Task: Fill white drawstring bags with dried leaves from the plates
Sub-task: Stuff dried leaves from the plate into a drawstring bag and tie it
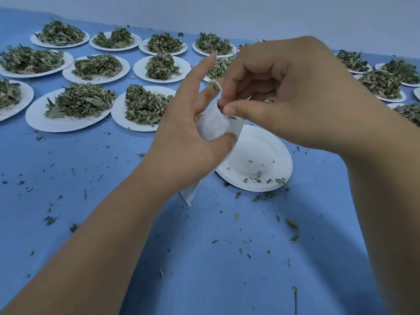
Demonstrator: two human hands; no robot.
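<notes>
Over left rim of emptied plate point(256, 160): white bag point(213, 126), left grip point(181, 137) curled round it; right grip point(284, 94) pinches bag mouth (string or cloth, cannot tell). Risk: loose hold, mouth gapes, contents spill past plate onto counter point(204, 258).

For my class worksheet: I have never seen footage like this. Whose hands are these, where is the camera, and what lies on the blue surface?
There is no machine here: a person works with bare hands, and the one picture comes from a camera worn on their head, looking forward and down. The left hand grips a white drawstring bag; the right hand pinches its top edge. Below them lies a white plate holding only crumbs. Further back, many plates carry heaps of dried leaves. All rest on a blue table strewn with leaf bits.
</notes>
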